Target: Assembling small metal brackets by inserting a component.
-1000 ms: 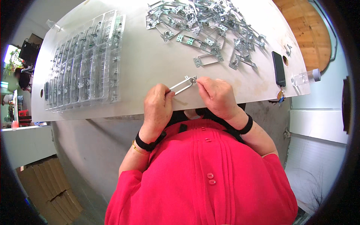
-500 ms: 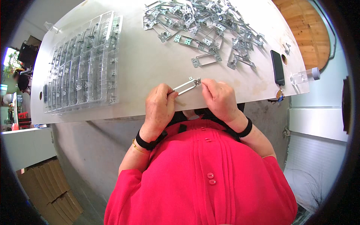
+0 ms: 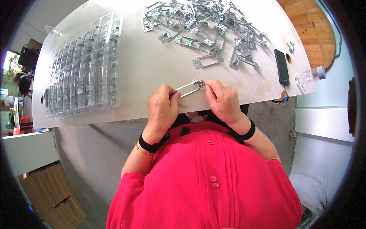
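Note:
A narrow metal bracket, a frame of two thin bars with small plates at its ends, is held above the near edge of the table. Thumb and fingers of my left hand pinch its left end and cover it. At the other end, my right hand has its fingertips closed against the small plate. Whether a tiny part is also between those fingers is hidden. Beyond the hands lies a large heap of similar metal brackets.
To the left lie clear plastic trays with metal parts in their compartments. A black phone, keys and a clear bottle lie by the right edge. A small loose metal part is near a round hole in the table.
The bracket has turned slightly in my fingers, and the small plate at its right end sits differently. Both hands stay in nearly the same place.

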A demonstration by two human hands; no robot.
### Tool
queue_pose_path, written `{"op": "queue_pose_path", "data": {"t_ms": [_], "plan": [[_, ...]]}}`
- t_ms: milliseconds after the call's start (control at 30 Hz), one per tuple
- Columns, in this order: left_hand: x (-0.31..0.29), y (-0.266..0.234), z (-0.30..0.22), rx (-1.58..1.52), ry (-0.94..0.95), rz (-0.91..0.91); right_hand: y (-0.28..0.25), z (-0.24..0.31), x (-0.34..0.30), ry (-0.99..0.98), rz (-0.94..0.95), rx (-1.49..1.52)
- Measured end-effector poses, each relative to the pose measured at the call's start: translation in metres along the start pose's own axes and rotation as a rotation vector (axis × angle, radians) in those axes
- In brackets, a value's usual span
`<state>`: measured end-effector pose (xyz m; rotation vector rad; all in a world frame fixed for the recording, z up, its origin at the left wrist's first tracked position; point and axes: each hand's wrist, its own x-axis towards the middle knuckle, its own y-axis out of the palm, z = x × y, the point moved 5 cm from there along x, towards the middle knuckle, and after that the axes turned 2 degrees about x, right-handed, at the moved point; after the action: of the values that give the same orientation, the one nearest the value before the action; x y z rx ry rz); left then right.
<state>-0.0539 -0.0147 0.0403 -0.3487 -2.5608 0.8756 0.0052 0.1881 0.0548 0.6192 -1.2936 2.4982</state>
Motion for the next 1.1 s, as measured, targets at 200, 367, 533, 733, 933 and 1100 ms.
{"op": "queue_pose_path", "data": {"t_ms": [200, 367, 533, 733, 933, 1100], "plan": [[0.001, 0.001, 0.002, -0.05, -0.152, -0.001, 0.0, 0.0, -0.002, 0.019, 0.015, -0.001], [0.001, 0.002, 0.0, -0.01, 0.009, 0.005, 0.0, 0.0, -0.001, 0.057, 0.011, 0.021], [0.001, 0.003, 0.003, -0.109, -0.066, 0.017, 0.0, 0.007, 0.002, 0.024, 0.01, 0.04], [0.003, 0.003, -0.002, -0.103, -0.041, 0.028, -0.005, 0.004, 0.002, 0.04, 0.016, -0.007], [0.002, 0.002, -0.005, -0.042, -0.037, 0.019, -0.008, 0.005, 0.003, 0.054, -0.012, 0.036], [0.001, 0.004, 0.0, -0.013, -0.023, 0.015, -0.017, 0.007, 0.004, 0.08, 0.01, 0.055]]}}
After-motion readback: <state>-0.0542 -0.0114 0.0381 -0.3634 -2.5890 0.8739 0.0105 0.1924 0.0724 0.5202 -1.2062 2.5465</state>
